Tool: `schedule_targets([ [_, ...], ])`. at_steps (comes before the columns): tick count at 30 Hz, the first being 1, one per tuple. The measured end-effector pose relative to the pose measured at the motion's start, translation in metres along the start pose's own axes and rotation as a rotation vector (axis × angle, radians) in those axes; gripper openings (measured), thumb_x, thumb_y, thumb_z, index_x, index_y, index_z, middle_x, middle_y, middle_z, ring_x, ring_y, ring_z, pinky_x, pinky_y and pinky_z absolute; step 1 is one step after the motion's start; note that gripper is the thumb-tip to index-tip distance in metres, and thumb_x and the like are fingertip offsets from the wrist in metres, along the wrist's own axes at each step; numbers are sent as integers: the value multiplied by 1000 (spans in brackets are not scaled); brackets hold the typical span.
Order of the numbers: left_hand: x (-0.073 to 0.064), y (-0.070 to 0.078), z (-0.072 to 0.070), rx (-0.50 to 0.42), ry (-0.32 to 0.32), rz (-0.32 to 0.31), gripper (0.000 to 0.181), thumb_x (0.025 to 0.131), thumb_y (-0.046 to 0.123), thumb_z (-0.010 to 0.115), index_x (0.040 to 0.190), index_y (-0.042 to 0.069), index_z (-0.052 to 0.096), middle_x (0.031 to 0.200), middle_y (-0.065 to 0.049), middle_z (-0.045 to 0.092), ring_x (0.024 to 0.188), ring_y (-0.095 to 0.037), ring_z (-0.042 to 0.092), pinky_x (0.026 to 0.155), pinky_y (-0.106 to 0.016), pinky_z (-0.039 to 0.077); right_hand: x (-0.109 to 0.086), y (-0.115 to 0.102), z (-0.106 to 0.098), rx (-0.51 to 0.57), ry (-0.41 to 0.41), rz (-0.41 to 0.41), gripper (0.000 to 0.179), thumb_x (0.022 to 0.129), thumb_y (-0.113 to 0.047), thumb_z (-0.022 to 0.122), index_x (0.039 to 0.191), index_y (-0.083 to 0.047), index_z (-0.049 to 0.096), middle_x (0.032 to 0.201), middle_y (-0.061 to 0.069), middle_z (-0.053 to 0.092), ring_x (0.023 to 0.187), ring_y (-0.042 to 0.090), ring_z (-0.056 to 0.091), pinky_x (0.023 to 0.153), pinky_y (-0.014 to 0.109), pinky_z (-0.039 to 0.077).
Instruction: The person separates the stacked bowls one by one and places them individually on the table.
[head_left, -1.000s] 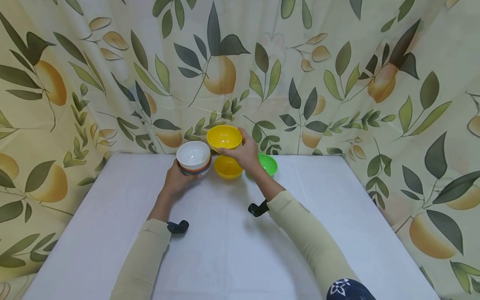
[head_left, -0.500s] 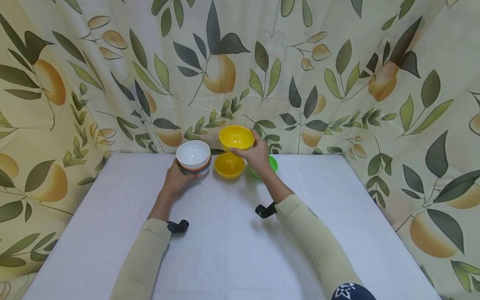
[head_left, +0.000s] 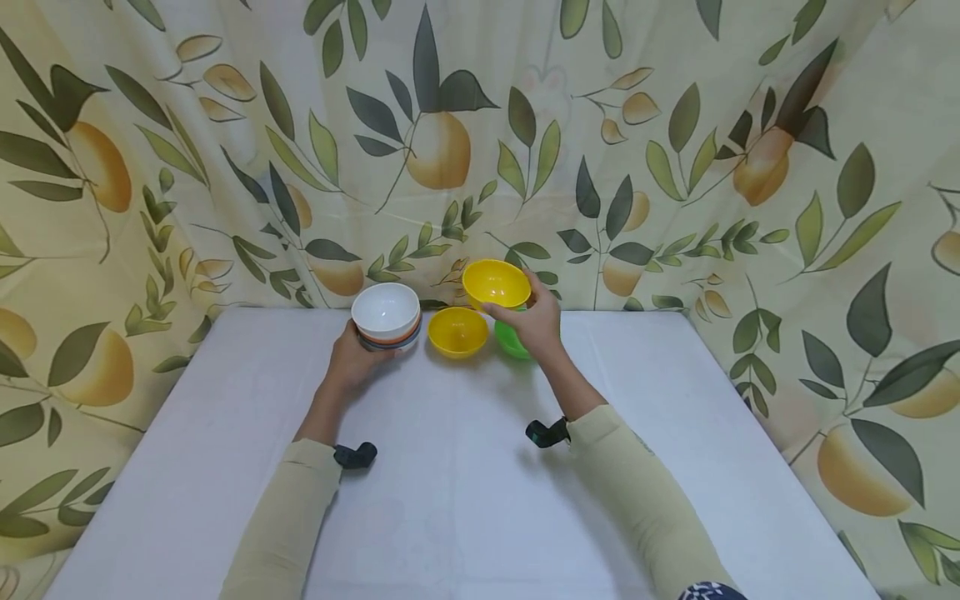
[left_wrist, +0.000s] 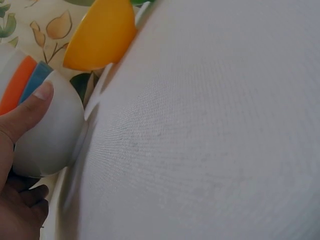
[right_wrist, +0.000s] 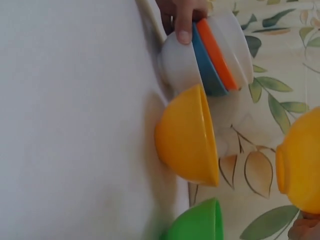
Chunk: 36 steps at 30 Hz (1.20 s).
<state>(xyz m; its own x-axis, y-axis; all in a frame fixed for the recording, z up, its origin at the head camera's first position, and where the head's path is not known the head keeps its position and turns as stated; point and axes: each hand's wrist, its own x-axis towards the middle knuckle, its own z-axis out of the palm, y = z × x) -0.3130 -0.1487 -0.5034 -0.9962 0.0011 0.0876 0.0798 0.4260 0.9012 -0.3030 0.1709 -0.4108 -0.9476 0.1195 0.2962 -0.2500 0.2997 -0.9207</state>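
Note:
My left hand (head_left: 358,360) grips a stack of nested bowls at the back of the table, its thumb on the side of the white bottom bowl (left_wrist: 55,127). Above that one sit a blue bowl (right_wrist: 209,67), an orange bowl (right_wrist: 216,55) and a white top bowl (head_left: 386,310). My right hand (head_left: 540,323) holds a yellow bowl (head_left: 497,283) by its side, raised with the opening up. It overlaps a green bowl (head_left: 513,340), which is partly hidden behind the hand. A second yellow bowl (head_left: 457,333) stands upright on the table between the stack and the green bowl.
A white cloth covers the table (head_left: 450,500), whose back edge runs just behind the bowls. Behind it hangs a curtain (head_left: 480,150) printed with fruit and leaves. Small black cameras (head_left: 356,455) are strapped at both wrists.
My right hand has carried the raised yellow bowl to the right, from above the standing yellow bowl to over the green one. The left hand and its stack stay in place.

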Motion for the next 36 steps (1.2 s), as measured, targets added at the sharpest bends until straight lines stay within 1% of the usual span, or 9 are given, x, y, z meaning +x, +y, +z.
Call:
schedule_targets([
  [4,0,0,1,5,4,-14,114,77,26,96,163,2,24,162,-22,38,150,-40,35,124,-54,29,-2,5,-11,-10,9,-5,96,84,-22,92,160,2,37,151,17,52,135,31,52,115,38,45],
  [9,0,1,1,11,1,-13,114,77,24,95,163,1,24,163,-23,38,151,-40,34,125,-54,28,-3,16,-26,3,26,-21,93,83,-21,92,158,1,41,149,16,54,135,30,52,116,39,44],
  [12,-1,1,1,18,1,-17,113,78,23,95,163,1,24,163,-23,38,151,-40,34,125,-53,28,-5,21,-34,18,34,-17,92,84,-20,91,158,2,41,151,16,53,139,30,50,119,38,41],
  [16,-1,0,1,8,4,-5,112,78,23,95,163,1,25,162,-23,39,150,-39,36,124,-53,29,-8,25,-44,28,52,11,95,85,-19,90,160,3,36,159,17,45,147,29,44,122,37,35],
  [21,0,0,-1,2,7,12,112,77,24,95,162,1,26,161,-23,41,149,-39,38,123,-53,31,-9,27,-54,36,66,27,96,87,-17,89,162,3,32,163,17,40,150,29,39,123,37,33],
  [25,1,0,-2,10,12,14,111,77,23,95,162,1,26,161,-23,41,149,-39,38,123,-53,30,-9,27,-60,39,76,36,97,87,-16,89,163,2,30,165,18,37,150,29,39,122,36,34],
  [32,3,0,-1,27,10,-5,111,78,22,95,163,2,26,162,-21,40,150,-39,36,124,-52,28,-10,34,-71,-16,105,67,99,88,-21,89,163,1,29,165,17,37,150,28,39,120,32,36],
  [36,2,-2,0,30,7,-8,111,78,22,94,163,2,26,162,-22,40,150,-39,36,124,-53,29,-11,40,-78,-25,120,72,99,88,-21,89,164,0,28,165,17,37,150,29,39,120,33,36],
])
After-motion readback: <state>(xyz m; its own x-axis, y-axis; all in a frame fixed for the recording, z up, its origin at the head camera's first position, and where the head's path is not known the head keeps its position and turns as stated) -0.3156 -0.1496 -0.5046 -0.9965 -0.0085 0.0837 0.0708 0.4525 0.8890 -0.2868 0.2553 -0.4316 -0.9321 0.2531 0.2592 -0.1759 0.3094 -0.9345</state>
